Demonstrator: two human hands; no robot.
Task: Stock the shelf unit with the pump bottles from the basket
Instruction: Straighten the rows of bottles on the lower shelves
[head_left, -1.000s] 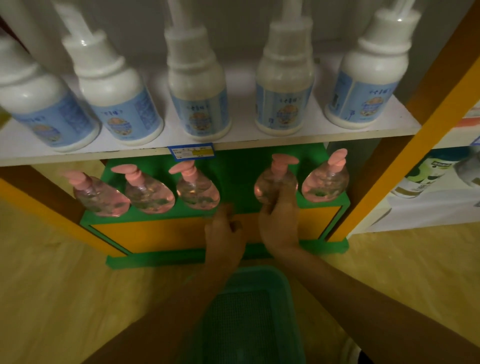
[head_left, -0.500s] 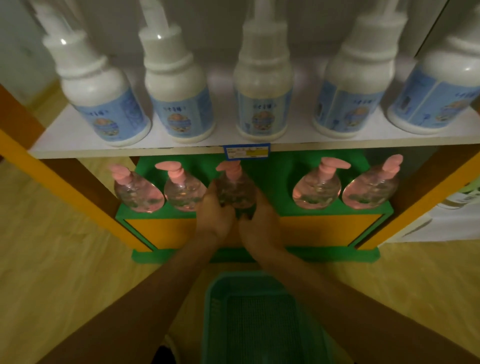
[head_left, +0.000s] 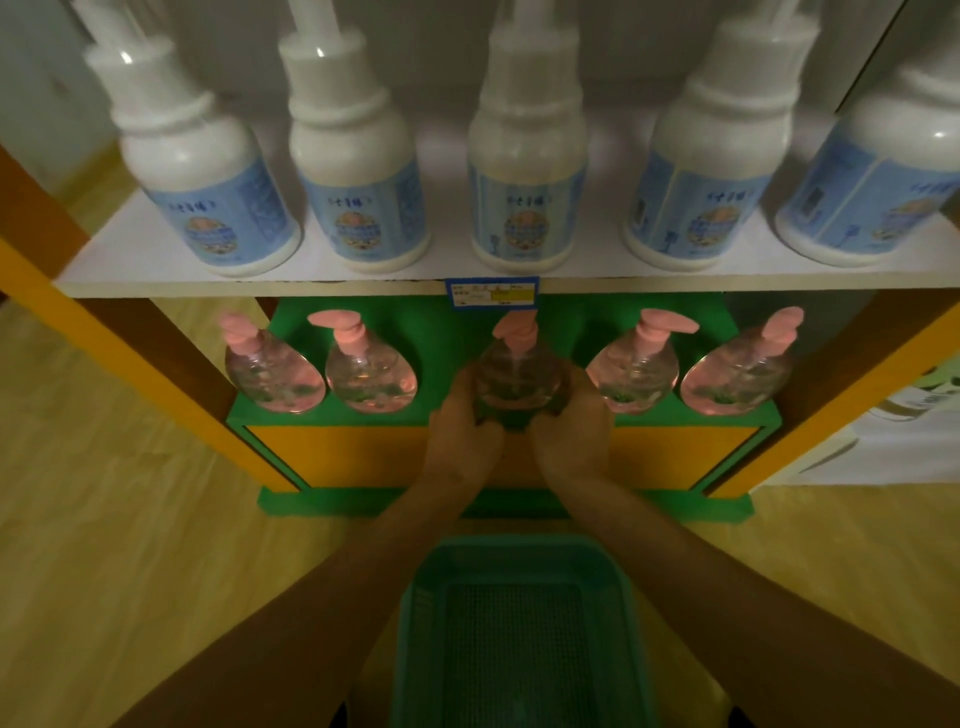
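Several clear pump bottles with pink pumps stand in a row on the green bottom shelf (head_left: 571, 322). The middle pump bottle (head_left: 517, 371) is held from both sides: my left hand (head_left: 462, 431) grips its left side and my right hand (head_left: 571, 431) grips its right side, near the base. Two bottles (head_left: 272, 376) (head_left: 371, 376) stand to its left and two (head_left: 634, 376) (head_left: 737, 376) to its right. The teal mesh basket (head_left: 623, 623) sits on the floor below my arms; no bottle shows inside it.
A white upper shelf (head_left: 363, 286) carries several large white bottles with blue labels (head_left: 524, 208), with a blue and yellow price tag (head_left: 492, 293) on its front edge. Orange-brown shelf posts (head_left: 156, 364) slant at both sides. Wooden floor lies around the unit.
My right hand left the bottle second from the right. Both hands came together on the middle bottle and now hold it lower, near its base. The view shifted left.
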